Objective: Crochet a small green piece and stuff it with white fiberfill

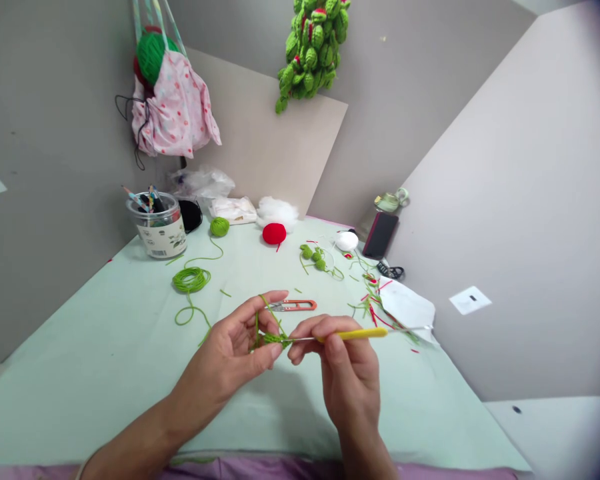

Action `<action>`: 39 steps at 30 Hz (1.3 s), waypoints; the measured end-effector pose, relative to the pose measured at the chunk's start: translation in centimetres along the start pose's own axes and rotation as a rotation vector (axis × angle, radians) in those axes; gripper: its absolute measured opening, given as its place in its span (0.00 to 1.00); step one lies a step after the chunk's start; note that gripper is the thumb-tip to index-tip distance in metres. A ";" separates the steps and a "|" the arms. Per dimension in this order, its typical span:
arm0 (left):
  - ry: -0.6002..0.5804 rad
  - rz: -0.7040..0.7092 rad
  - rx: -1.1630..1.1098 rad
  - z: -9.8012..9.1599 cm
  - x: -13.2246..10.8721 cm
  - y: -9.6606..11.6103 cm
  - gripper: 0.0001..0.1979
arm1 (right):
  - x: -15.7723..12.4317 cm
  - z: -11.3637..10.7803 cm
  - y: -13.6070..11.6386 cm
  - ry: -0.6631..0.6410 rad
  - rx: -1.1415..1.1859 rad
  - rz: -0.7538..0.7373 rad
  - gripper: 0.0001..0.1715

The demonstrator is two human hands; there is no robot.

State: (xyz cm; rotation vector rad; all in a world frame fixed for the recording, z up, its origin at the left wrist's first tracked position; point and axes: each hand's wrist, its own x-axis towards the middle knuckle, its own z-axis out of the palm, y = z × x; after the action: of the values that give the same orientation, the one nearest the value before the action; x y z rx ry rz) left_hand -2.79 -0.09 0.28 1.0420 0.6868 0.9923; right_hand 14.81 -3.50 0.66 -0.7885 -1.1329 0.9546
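Observation:
My left hand (240, 347) pinches a small green crochet piece (273, 339) between thumb and fingers, with green yarn looped over the raised index finger. My right hand (343, 363) grips a crochet hook with a yellow handle (360, 334); its metal tip is in the green piece. The yarn trails left across the pale green table (105, 360) to a loose green coil (191, 279) and a small green yarn ball (219, 227).
Orange thread snips (294, 305) lie just beyond my hands. Further back are a clear jar of tools (158, 225), a red ball (274, 233), white stuffing (277, 211), small green crocheted pieces (316, 257), a phone (380, 235) and yarn scraps (373, 303) at right.

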 end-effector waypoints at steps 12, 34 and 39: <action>0.220 0.074 0.142 1.2 -0.5 -0.5 0.27 | -2.0 -1.4 1.3 -0.214 -0.956 -0.598 0.41; 0.009 -0.076 -0.123 0.9 -0.4 0.3 0.22 | -0.6 0.6 0.8 -0.030 -0.240 -0.158 0.13; 0.092 -0.099 -0.177 1.1 -0.3 -0.5 0.26 | -1.6 0.4 1.8 -0.055 -0.711 -0.530 0.30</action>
State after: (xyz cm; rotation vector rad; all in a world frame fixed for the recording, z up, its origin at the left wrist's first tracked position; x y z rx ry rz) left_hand -1.78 -0.93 0.21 0.8047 0.7053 1.0002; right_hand 13.81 -4.25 -1.46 -0.9483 -1.6529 0.1104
